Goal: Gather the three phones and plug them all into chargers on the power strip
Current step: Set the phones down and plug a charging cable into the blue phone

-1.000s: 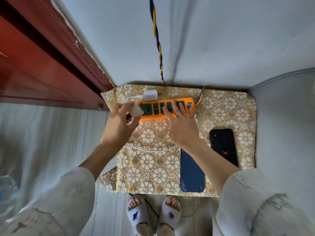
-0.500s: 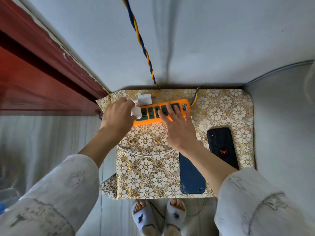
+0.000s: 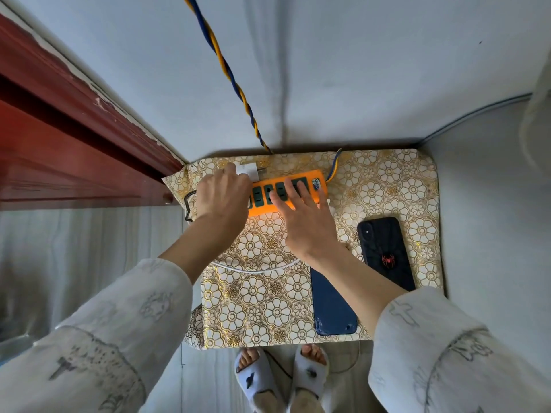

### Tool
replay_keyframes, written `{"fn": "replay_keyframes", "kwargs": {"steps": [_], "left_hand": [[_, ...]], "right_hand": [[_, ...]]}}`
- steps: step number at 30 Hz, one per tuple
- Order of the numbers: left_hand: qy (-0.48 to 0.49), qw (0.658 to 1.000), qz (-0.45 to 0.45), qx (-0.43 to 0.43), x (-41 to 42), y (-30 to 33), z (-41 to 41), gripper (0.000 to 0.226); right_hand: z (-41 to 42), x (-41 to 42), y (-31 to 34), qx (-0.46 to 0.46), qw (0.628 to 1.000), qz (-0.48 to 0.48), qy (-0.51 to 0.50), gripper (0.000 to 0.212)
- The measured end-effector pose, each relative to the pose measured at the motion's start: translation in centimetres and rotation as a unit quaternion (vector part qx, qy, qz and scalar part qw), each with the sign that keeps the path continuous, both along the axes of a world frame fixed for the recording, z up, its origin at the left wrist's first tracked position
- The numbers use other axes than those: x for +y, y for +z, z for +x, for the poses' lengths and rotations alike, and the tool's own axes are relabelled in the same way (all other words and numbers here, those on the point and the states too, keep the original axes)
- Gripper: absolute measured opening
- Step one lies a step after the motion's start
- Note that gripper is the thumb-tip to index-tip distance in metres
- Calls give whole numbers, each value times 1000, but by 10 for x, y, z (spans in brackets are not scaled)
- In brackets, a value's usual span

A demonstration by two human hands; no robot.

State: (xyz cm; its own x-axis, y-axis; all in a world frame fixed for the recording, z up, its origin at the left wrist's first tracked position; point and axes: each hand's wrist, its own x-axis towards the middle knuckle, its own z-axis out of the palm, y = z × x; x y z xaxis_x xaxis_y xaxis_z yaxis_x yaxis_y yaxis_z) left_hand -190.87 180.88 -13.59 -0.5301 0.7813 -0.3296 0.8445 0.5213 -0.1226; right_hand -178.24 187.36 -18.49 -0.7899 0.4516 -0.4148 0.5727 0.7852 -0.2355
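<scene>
An orange power strip [image 3: 310,181] with green sockets lies at the back of the small table. My left hand [image 3: 220,198] is closed over the strip's left end, and the white charger it holds is hidden beneath it. My right hand [image 3: 304,216] rests flat on the strip with fingers spread. A second white charger [image 3: 249,170] lies just behind the strip. A white cable [image 3: 253,268] curves between my wrists. A blue phone [image 3: 331,305] lies partly under my right forearm. A black phone [image 3: 384,251] with a red spider lies to its right.
The table wears a gold flower-patterned cloth [image 3: 262,305] and stands in a wall corner. A twisted blue-yellow cord [image 3: 226,70] runs up the wall from the strip. A red wooden door frame [image 3: 74,138] is on the left. A black wire [image 3: 187,204] hangs at the table's left edge.
My left hand has carried the white charger from beside the strip onto its left end and now covers it. My right hand stays flat on the strip.
</scene>
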Motion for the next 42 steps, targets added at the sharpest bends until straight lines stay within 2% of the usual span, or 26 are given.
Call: {"fn": "replay_keyframes", "kwargs": {"steps": [8, 12, 21, 31, 34, 38, 40, 42], "left_hand": [[-2, 991, 39, -126, -15, 0, -17, 38], [14, 986, 57, -155, -17, 0, -12, 38], [28, 990, 42, -129, 1, -1, -3, 22], [51, 988, 38, -139, 6, -5, -2, 23], [76, 973, 67, -207, 3, -6, -9, 31], [189, 931, 150, -274, -38, -2, -17, 55], [231, 917, 163, -282, -68, -2, -22, 38], [237, 922, 125, -281, -103, 1, -26, 20]], "right_hand": [[1, 0, 0, 0, 1000, 4, 4, 78], [3, 1, 1, -10, 1000, 4, 15, 80], [5, 4, 1, -45, 998, 2, 33, 84], [3, 6, 10, -66, 997, -9, 41, 77], [9, 1, 13, -58, 998, -22, 30, 70], [23, -10, 18, -82, 995, -44, 32, 68], [27, -14, 22, -80, 995, -47, 29, 66], [23, -30, 29, -33, 996, -85, 3, 59]]}}
